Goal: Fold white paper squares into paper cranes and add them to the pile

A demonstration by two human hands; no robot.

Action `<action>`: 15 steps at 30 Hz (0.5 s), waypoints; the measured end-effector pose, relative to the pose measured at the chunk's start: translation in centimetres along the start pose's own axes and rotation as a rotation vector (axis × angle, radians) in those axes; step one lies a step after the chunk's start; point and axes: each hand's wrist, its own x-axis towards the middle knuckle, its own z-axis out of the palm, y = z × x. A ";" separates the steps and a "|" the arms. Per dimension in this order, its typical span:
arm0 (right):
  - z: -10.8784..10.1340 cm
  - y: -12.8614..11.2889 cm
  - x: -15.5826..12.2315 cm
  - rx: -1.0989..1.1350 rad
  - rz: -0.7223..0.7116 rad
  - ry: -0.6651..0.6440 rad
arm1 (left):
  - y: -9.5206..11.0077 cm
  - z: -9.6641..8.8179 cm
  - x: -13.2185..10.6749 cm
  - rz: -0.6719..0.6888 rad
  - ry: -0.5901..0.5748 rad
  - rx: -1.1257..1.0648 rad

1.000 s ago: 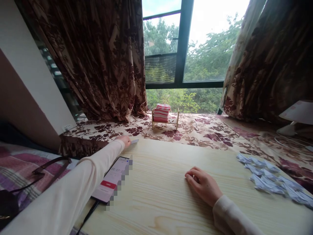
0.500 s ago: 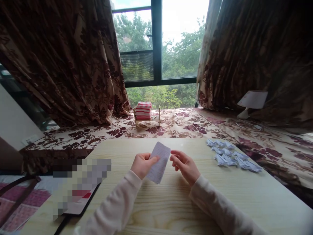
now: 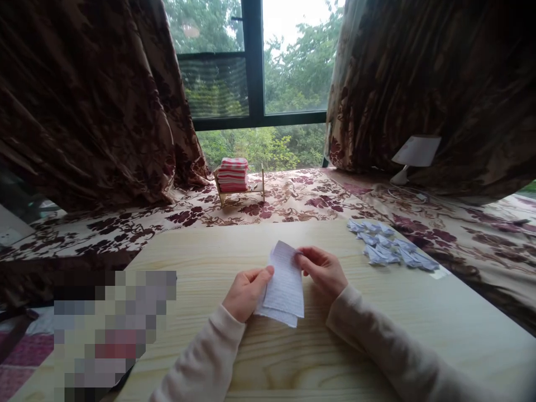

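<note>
A lined white paper slip (image 3: 285,286) hangs between both hands over the light wooden table (image 3: 234,368). My left hand (image 3: 246,292) pinches its left edge with thumb and fingers. My right hand (image 3: 323,270) pinches its upper right corner. The slip looks bent or doubled at the bottom, just above the tabletop. Both arms wear cream sleeves.
A pile of several folded pale-blue paper pieces (image 3: 387,248) lies at the table's far right. A blurred-out phone area (image 3: 113,329) sits at the left edge. Beyond are a floral-covered ledge, a small wooden rack with striped cloths (image 3: 234,176), a lamp (image 3: 412,153) and curtains.
My left hand came back from the table's far left corner with the slip, and my right hand rose off the table and took hold of it too. The view tilted downward.
</note>
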 end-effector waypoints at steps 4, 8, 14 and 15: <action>-1.1 0.0 0.8 -0.008 0.024 0.110 | 0.1 -0.4 0.3 0.003 0.028 -0.052; -2.1 0.0 1.5 -0.010 0.051 0.134 | -0.2 -0.3 0.7 0.036 0.143 -0.028; -2.7 0.4 1.9 -0.033 0.052 0.139 | 0.7 -1.2 0.7 0.170 0.373 0.171; -2.7 0.4 1.9 -0.041 0.056 0.138 | 1.7 -1.9 0.6 0.202 0.423 0.232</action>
